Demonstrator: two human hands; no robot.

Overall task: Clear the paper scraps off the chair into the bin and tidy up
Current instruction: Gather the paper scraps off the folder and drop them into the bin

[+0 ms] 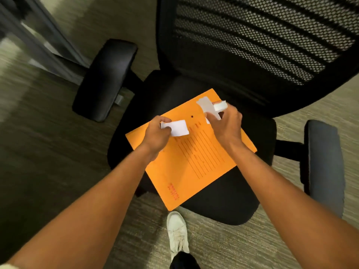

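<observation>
A black office chair (229, 199) with a mesh back stands in front of me. An orange envelope (194, 167) with printed lines lies flat on its seat. My left hand (157, 134) pinches a white paper scrap (177, 128) just above the envelope's upper left part. My right hand (225, 125) grips several white paper scraps (209, 107) over the envelope's far corner. Part of one more scrap shows under my right hand. No bin is in view.
The chair's left armrest (104, 78) and right armrest (324, 167) flank the seat. Carpet (48, 152) covers the floor. A dark desk frame (38, 39) runs across the top left. My white shoe (177, 232) stands below the seat's front edge.
</observation>
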